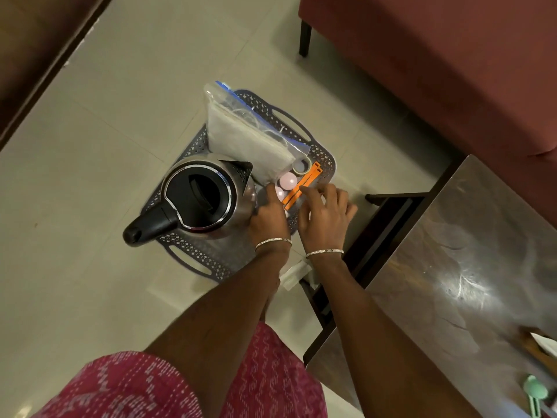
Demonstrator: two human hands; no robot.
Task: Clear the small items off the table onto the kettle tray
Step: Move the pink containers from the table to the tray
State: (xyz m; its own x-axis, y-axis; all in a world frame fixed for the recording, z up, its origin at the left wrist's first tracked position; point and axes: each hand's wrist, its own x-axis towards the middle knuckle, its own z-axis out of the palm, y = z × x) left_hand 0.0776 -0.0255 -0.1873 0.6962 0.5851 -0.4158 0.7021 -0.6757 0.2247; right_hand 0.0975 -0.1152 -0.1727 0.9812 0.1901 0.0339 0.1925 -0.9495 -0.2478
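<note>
A grey perforated kettle tray (324, 159) lies on the floor. On it stand a steel kettle (199, 200) with a black lid, a clear zip bag (247, 134), a roll of tape (301, 167), two pink round items (287, 180) and orange clips (303, 187). My left hand (269, 218) reaches beside the kettle, its fingertips at the lower pink item. My right hand (327, 212) rests its fingers on the orange clips. Whether either hand grips anything is hidden by the fingers.
A glossy brown table (458, 282) stands at the right, with a green item (535, 393) and papers at its near corner. A red sofa (452, 70) fills the upper right. White paper (294, 274) lies on the floor under my wrists.
</note>
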